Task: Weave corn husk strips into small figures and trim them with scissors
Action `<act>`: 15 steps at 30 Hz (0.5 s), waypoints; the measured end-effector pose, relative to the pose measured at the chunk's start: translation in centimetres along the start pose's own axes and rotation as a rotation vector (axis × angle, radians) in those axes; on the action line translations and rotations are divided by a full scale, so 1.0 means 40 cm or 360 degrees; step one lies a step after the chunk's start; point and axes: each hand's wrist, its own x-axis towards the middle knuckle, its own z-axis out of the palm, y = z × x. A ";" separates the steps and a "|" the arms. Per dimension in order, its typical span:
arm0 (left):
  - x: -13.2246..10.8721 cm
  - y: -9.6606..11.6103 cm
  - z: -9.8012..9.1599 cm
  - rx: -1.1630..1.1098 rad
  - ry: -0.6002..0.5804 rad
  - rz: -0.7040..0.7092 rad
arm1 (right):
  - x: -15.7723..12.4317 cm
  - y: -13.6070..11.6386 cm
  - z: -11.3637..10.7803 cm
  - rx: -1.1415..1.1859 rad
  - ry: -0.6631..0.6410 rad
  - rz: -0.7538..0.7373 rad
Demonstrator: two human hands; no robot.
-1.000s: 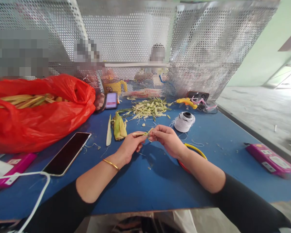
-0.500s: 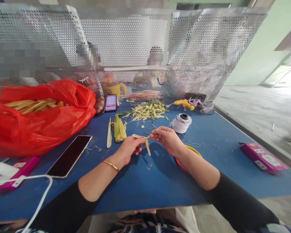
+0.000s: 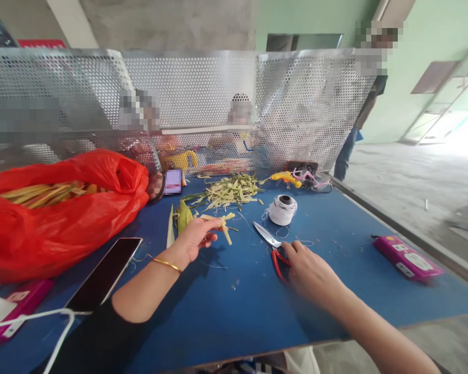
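Left hand [image 3: 195, 240] is now holding the leaf strips [image 3: 226, 235] alone.
Thumb and fingers are pinching them, ends jutting past the fingertips; the right hand [image 3: 312, 272], having left them, is touching red-handled scissors [image 3: 265, 235] beneath its fingers, whether gripping I cannot tell.

At the right of the desk [image 3: 335, 296], a purple box [image 3: 407, 258] is showing a white mark resembling a capital B; its remaining print is blurring. A red sign [image 3: 41, 43] at upper left, a lit phone screen [image 3: 173, 182] and a second purple box [image 3: 38, 295] are bearing marks too unclear to read.
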 end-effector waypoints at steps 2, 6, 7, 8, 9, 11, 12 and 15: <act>0.007 0.017 0.006 -0.0039 0.0003 0.0012 | 0.008 -0.006 -0.005 -0.0006 -0.0057 0.0058; 0.018 0.037 0.010 -0.0100 -0.0003 0.0063 | 0.027 -0.013 -0.041 -0.0044 -0.0203 0.0123; 0.021 0.039 0.007 -0.0106 0.0017 0.0067 | 0.030 -0.013 -0.047 -0.0045 -0.0230 0.0119; 0.024 0.039 0.003 -0.0109 0.0043 0.0063 | 0.033 -0.011 -0.051 -0.0041 -0.0250 0.0113; 0.027 0.039 -0.002 -0.0113 0.0070 0.0051 | 0.035 -0.008 -0.051 -0.0031 -0.0261 0.0117; 0.034 0.038 -0.012 -0.0127 0.0108 0.0016 | 0.036 0.002 -0.044 0.0031 -0.0245 0.0153; 0.038 0.037 -0.017 -0.0140 0.0112 0.0002 | 0.034 0.008 -0.037 0.0090 -0.0217 0.0178; 0.046 0.037 -0.023 -0.0188 0.0103 -0.0021 | 0.026 0.027 -0.016 0.0487 -0.0065 0.0215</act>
